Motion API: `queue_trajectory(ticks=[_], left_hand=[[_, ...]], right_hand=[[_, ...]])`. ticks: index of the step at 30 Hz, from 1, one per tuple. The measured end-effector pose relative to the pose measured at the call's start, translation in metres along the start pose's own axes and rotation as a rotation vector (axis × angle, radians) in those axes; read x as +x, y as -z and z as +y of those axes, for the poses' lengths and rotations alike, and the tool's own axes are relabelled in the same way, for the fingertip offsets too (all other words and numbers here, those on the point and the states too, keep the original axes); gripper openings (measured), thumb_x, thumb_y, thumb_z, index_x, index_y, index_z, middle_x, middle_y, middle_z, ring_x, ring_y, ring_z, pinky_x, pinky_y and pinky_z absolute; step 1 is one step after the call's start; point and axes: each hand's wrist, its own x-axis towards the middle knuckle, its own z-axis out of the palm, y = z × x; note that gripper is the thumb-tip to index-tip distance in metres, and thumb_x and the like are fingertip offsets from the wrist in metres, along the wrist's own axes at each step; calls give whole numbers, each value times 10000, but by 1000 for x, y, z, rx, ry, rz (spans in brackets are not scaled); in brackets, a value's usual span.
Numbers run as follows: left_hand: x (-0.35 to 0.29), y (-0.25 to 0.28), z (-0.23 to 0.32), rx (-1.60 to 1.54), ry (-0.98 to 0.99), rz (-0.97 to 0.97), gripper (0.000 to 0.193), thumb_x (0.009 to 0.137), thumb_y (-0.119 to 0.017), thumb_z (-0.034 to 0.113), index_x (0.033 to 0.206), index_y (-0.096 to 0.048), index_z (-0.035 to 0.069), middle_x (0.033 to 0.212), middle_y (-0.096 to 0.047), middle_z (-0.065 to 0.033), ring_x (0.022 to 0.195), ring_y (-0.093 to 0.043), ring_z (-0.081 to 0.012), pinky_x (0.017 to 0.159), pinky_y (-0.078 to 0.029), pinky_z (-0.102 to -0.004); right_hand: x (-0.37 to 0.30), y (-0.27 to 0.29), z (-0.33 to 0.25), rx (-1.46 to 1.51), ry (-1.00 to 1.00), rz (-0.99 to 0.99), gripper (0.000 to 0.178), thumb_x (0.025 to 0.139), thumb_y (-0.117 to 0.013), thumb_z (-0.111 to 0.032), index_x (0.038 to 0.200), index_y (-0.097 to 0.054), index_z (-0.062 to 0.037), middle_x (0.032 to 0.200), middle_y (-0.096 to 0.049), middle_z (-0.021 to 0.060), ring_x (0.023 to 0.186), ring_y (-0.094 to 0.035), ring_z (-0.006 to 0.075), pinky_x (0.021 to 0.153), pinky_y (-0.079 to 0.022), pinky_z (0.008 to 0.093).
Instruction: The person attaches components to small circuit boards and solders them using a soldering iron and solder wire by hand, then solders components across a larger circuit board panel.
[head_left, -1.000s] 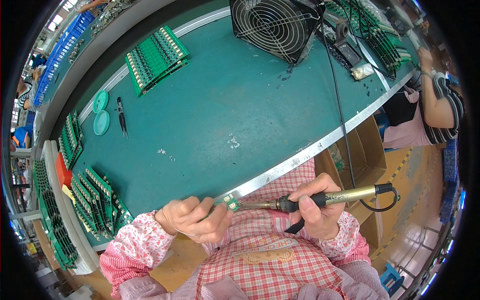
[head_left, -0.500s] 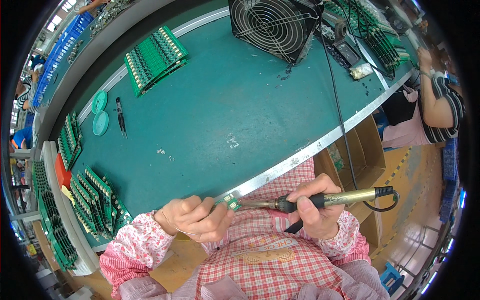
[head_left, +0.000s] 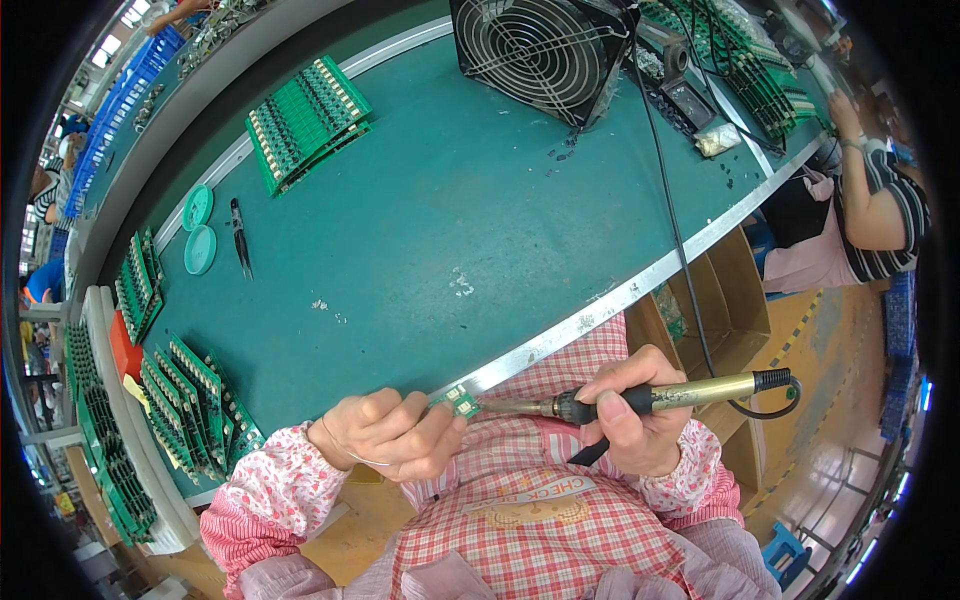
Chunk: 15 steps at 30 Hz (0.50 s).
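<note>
My left hand [head_left: 390, 435] is closed on a small green circuit board [head_left: 461, 400]; its fingers hide most of it, and white parts show on the exposed end. In my right hand [head_left: 635, 410] is a soldering iron [head_left: 705, 392] with a black grip and a brass-coloured handle, held level with its tip pointing left. The tip [head_left: 500, 407] lies at the board's right edge; whether it touches cannot be made out. Both hands are in front of the apron, by the near edge of the green table [head_left: 400, 300].
A black fan [head_left: 540, 50] stands at the back, with a soldering stand [head_left: 685, 100] right of it. Panels of circuit boards [head_left: 308, 120] lie at back left, more [head_left: 195, 405] at near left. Tweezers [head_left: 240, 238] lie by two teal lids [head_left: 200, 250]. A co-worker [head_left: 870, 210] sits at right.
My hands, the board and the iron hold nearly the same place. The view has shifted very slightly.
</note>
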Motion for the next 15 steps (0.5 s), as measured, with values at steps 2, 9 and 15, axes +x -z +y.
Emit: queue_trajectory(ticks=[2,9,15], left_hand=[[0,0,0,3,12,7,317,827,-703,93,1105,-555,58,989,-638,-45,765,-568,-151,668,-369,-300],[2,0,-2,-6,-9,-5,325,827,-710,90,1107,-548,61,990,-637,-46,765,-567,-148,663,-367,-297],[2,-1,-4,21,-27,7,254,850,-663,121,1079,-563,79,971,-615,-28,747,-552,-136,669,-357,-287]], right_hand=[[0,0,-3,5,-21,-9,117,907,-665,-128,923,-642,-15,746,-703,60,592,-628,76,532,-502,231],[2,-1,-3,-48,-7,-25,105,889,-677,-117,923,-649,-22,767,-705,66,619,-661,99,548,-519,245],[5,-2,-2,-100,55,-59,96,885,-676,-109,914,-647,-22,750,-706,71,604,-670,118,540,-525,252]])
